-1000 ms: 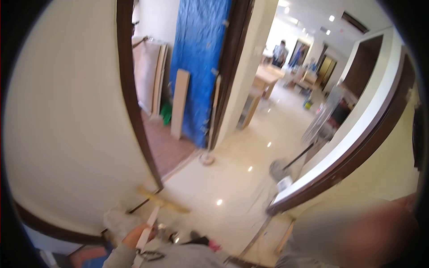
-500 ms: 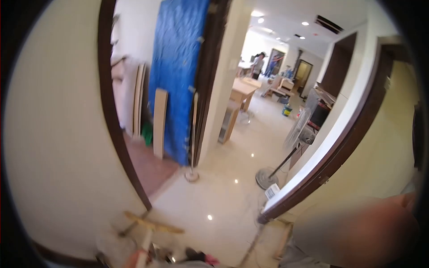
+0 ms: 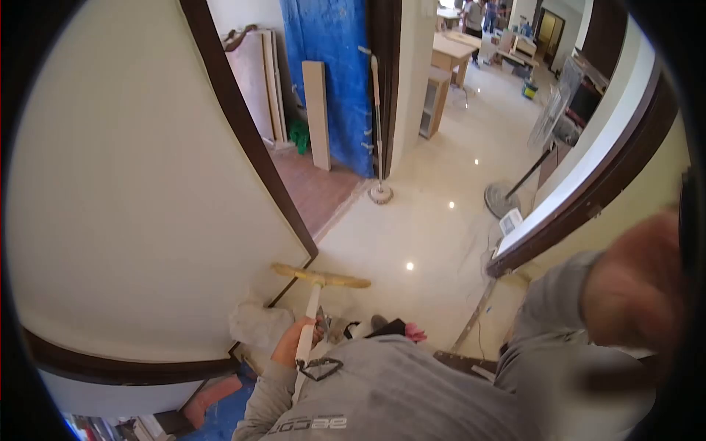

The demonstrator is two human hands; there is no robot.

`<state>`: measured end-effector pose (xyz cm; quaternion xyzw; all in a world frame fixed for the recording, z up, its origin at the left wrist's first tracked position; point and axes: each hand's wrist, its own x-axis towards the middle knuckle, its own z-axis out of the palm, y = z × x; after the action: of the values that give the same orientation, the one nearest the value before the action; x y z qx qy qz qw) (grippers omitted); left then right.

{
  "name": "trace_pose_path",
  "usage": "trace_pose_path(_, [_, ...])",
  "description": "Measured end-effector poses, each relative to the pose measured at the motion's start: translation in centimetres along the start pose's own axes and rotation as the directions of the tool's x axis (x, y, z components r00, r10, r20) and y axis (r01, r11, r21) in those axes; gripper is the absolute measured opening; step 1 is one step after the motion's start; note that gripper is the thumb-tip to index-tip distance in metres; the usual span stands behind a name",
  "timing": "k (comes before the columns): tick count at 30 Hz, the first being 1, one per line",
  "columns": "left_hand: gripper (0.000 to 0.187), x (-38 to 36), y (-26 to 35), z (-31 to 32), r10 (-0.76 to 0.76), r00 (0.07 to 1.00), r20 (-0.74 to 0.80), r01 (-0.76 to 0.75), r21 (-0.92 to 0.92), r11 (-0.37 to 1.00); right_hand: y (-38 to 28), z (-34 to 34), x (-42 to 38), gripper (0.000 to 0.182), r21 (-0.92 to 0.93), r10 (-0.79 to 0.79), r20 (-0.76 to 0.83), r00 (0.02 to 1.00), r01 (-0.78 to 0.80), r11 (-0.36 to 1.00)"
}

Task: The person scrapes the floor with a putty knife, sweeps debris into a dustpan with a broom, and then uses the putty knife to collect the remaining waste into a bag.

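Observation:
My left hand (image 3: 294,339) is wrapped round the pale handle (image 3: 309,316) of a tool with a long yellowish crosspiece (image 3: 321,278). The crosspiece lies across the handle's upper end, near the dark door frame corner. A black cord loop (image 3: 319,369) hangs by the handle's lower part, over my grey shirt. Close to the camera at the right, my right hand (image 3: 636,283) is raised and blurred; its fingers cannot be made out, nor whether it holds anything.
A mop (image 3: 379,192) leans by a blue-covered door (image 3: 331,88). A stand fan (image 3: 502,200) stands near the right door frame (image 3: 588,209). A whitish bag (image 3: 261,323) lies by the left wall. Two people are far back, beyond a wooden table (image 3: 452,48).
The view has tilted down, showing more of my shirt and left arm. My left hand and the tool now appear higher and farther right; my right hand appears higher.

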<state>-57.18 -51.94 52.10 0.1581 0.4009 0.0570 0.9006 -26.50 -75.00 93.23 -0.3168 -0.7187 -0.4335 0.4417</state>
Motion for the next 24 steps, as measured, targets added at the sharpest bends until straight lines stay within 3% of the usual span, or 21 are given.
trace_pose_path(4, [0.034, 0.9, 0.4, -1.4, -0.023, 0.999, 0.045, 0.023, -0.003, 1.000, -0.4, 3.4, -3.0, 0.047, -0.042, 0.132, 0.095, 0.987, -0.129, 0.991])
trace_pose_path(6, [0.035, 0.9, 0.0, -1.4, -0.027, 0.999, 0.032, 0.027, -0.003, 1.000, -1.1, 4.8, -5.4, 0.030, 0.161, 0.426, 0.082, 0.901, -0.434, 0.886])
trace_pose_path(7, [0.035, 0.6, 0.1, -1.5, -0.028, 0.998, 0.049, 0.029, -0.014, 0.999, -0.4, 6.7, -5.2, 0.027, 0.174, 0.382, 0.151, 0.912, -0.405, 0.897])
trace_pose_path(8, [0.036, 0.5, 0.3, -1.5, -0.034, 0.998, 0.061, 0.035, -0.015, 0.999, 0.1, 8.0, -4.2, 0.023, 0.052, 0.381, 0.332, 0.863, -0.420, 0.906])
trace_pose_path(10, [0.037, 1.4, 0.3, -2.1, -0.068, 0.997, 0.043, 0.069, -0.016, 0.997, 2.3, 12.0, -4.3, 0.019, 0.013, 0.374, 0.562, 0.738, -0.459, 0.888])
trace_pose_path(13, [0.040, 2.0, 0.8, -2.6, -0.129, 0.987, 0.100, 0.130, 0.004, 0.992, 7.8, 19.5, -4.3, 0.017, 0.031, 0.277, 0.556, 0.784, -0.353, 0.935])
trace_pose_path(14, [0.040, 2.8, 0.7, -3.4, -0.141, 0.985, 0.097, 0.143, -0.007, 0.990, 8.3, 21.1, -1.5, 0.019, -0.115, 0.340, 0.688, 0.641, -0.367, 0.923])
trace_pose_path(17, [0.039, 1.3, 0.6, -0.2, -0.130, 0.991, 0.011, 0.130, -0.032, 0.991, 10.4, 27.2, 2.2, 0.018, -0.191, 0.354, 0.806, 0.475, -0.357, 0.914])
trace_pose_path(18, [0.037, -0.7, 0.4, 1.9, 0.050, 0.998, 0.027, -0.053, 0.132, 0.990, 11.2, 28.8, 2.6, 0.018, -0.180, 0.343, 0.825, 0.448, -0.367, 0.913])
trace_pose_path(19, [0.036, -1.2, 0.3, 2.7, 0.122, 0.992, 0.017, -0.123, 0.147, 0.981, 11.6, 30.2, 2.7, 0.018, -0.149, 0.328, 0.838, 0.436, -0.396, 0.906])
trace_pose_path(24, [0.033, 2.3, 1.0, 1.3, 0.230, 0.973, 0.021, -0.230, 0.011, 0.973, 11.0, 34.5, 1.4, 0.018, 0.032, 0.203, 0.860, 0.469, -0.445, 0.895])
